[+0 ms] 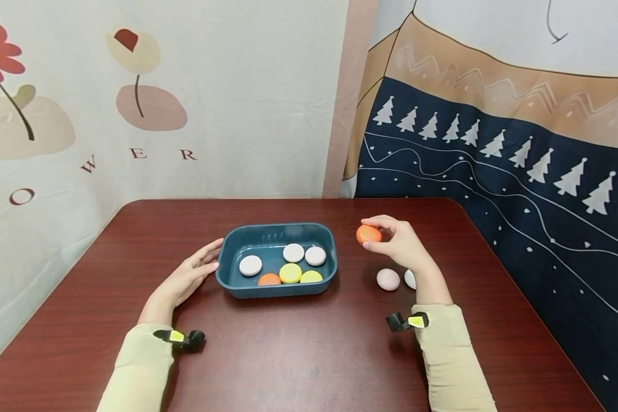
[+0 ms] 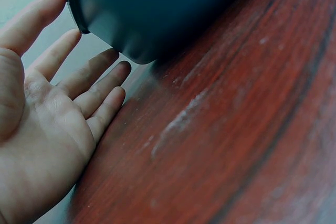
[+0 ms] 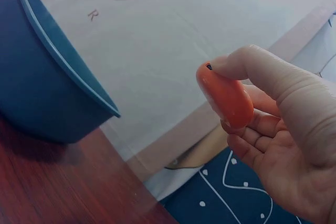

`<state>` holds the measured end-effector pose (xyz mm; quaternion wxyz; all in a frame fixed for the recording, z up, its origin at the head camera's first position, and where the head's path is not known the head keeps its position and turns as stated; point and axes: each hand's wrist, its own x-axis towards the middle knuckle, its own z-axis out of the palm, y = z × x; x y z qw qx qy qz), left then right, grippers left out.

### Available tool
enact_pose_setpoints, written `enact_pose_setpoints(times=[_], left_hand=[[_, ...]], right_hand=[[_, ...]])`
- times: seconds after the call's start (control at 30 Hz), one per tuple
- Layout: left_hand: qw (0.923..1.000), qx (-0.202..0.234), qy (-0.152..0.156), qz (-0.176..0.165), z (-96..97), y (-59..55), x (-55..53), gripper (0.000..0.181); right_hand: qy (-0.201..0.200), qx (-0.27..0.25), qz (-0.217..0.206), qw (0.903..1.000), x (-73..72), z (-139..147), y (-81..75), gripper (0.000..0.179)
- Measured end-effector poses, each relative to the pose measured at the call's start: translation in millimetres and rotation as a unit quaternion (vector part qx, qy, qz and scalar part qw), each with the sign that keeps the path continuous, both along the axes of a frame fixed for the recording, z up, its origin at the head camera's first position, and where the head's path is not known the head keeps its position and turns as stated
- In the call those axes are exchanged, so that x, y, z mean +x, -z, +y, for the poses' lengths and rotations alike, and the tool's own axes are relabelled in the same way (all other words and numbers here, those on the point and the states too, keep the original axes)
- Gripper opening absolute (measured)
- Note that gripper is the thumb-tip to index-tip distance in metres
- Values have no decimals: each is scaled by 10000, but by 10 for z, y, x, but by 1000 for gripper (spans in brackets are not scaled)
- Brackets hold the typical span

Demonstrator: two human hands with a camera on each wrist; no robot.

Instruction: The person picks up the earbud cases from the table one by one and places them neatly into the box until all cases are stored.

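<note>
My right hand (image 1: 404, 246) pinches a smooth orange pebble (image 1: 368, 233) between thumb and fingers, held above the table to the right of the blue-green basin (image 1: 283, 291). In the right wrist view the pebble (image 3: 227, 98) shows a small dark mark near the thumb tip. At the basin's left end, my left hand (image 1: 182, 280) rests with its fingers extended; its thumb and fingertips touch the wall in the left wrist view. Inside the basin lie several white pebbles (image 1: 250, 265), two yellow pebbles (image 1: 290, 273) and an orange pebble (image 1: 269, 279), partly hidden by the front rim.
A pale pink pebble (image 1: 388, 280) lies on the table right of the basin. Beside it a white pebble (image 1: 409, 278) is partly covered by the right wrist. The dark red wooden table (image 1: 298, 355) ends at printed cloths (image 1: 257, 103) behind and to the right.
</note>
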<state>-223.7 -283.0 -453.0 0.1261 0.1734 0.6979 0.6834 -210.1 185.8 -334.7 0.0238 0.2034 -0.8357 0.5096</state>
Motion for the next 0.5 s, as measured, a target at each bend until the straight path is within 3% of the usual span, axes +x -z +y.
enact_pose_setpoints(times=[0.5], left_hand=[[10000, -15, -10, -43, 2, -22, 19, 61]], right_hand=[[-259, -141, -57, 9995, 16, -317, 30, 45]])
